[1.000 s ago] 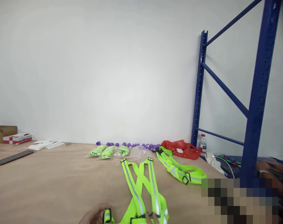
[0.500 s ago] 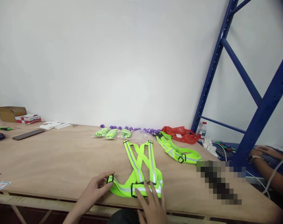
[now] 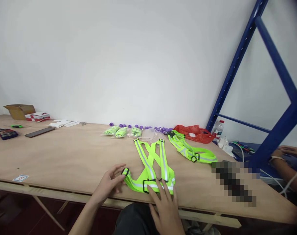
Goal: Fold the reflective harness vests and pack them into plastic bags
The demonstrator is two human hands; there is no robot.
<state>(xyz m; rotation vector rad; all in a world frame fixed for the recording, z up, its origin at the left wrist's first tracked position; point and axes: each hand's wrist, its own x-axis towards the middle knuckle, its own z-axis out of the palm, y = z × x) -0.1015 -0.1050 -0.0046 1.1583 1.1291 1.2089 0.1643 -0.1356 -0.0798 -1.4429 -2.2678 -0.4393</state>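
A neon yellow reflective strap vest (image 3: 153,163) lies flat on the plywood table (image 3: 65,156), its straps crossed. My left hand (image 3: 110,184) pinches the black buckle end of its waist belt at the left. My right hand (image 3: 164,204) lies flat with spread fingers on the belt's right part, near the table's front edge. A second, bunched yellow vest (image 3: 189,150) lies further right.
Three bagged yellow vests (image 3: 121,131) and several purple caps (image 3: 150,128) line the back edge, beside a red bag (image 3: 194,133) and a water bottle (image 3: 218,129). A phone (image 3: 40,132), papers and a cardboard box (image 3: 19,111) lie far left. A blue rack (image 3: 273,98) stands right, with another person's arm (image 3: 285,163).
The view has tilted down, bringing both hands and the table's front edge into sight. My left hand closed onto the belt's buckle end and my right hand stayed flat on the belt.
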